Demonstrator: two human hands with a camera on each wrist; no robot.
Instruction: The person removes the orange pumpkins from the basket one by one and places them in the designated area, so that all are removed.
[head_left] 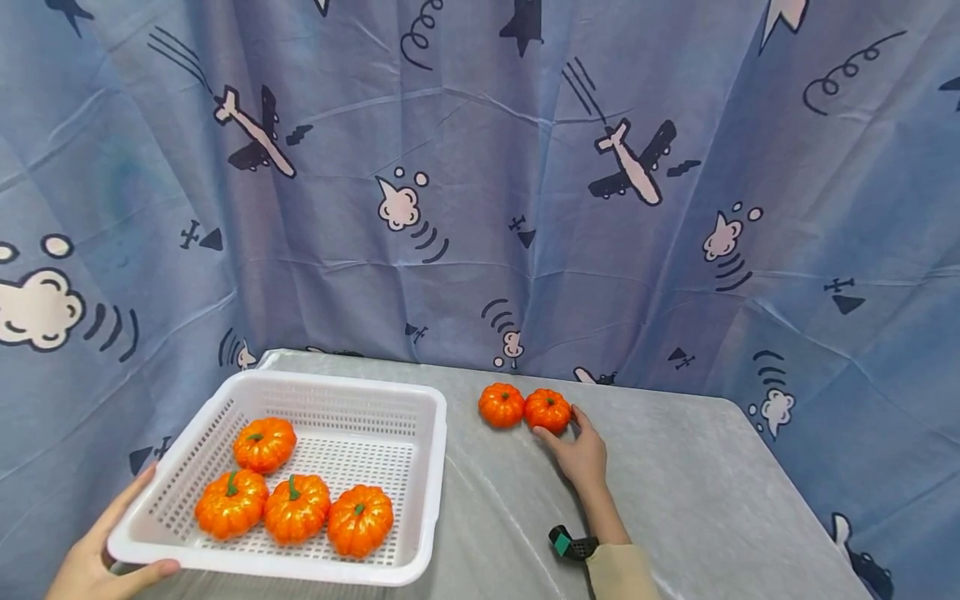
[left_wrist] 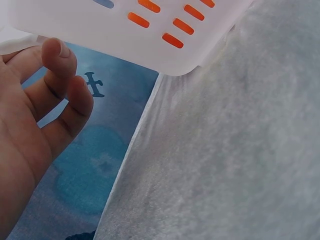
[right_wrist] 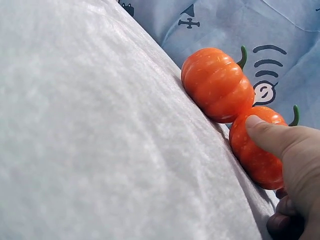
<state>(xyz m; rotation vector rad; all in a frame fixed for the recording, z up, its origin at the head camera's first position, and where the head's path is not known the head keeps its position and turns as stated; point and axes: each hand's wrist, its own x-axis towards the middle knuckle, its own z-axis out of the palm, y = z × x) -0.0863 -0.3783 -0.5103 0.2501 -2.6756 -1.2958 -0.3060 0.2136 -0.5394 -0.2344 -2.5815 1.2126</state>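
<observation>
My left hand (head_left: pixel 92 557) holds the front left corner of a white plastic basket (head_left: pixel 300 570), thumb at the front side and fingers along the left side. In the left wrist view, curled fingers (left_wrist: pixel 65 95) show beside the basket's slotted wall (left_wrist: pixel 100 45). Several orange toy pumpkins (head_left: pixel 296 510) with green stems sit inside the basket. Right of it, my right hand (head_left: pixel 583 457) grips a small pumpkin (head_left: pixel 546 410) on the table, its thumb (right_wrist: pixel 267 134) lying against the near side. A second pumpkin (right_wrist: pixel 217 85) sits right up against the gripped one.
A grey-white cloth covers the table (head_left: pixel 690 483). Behind it hangs a blue curtain (head_left: pixel 465 275) printed with planes and stars, close to the table's back edge. A dark band with a green piece (head_left: pixel 572 543) shows at the right wrist.
</observation>
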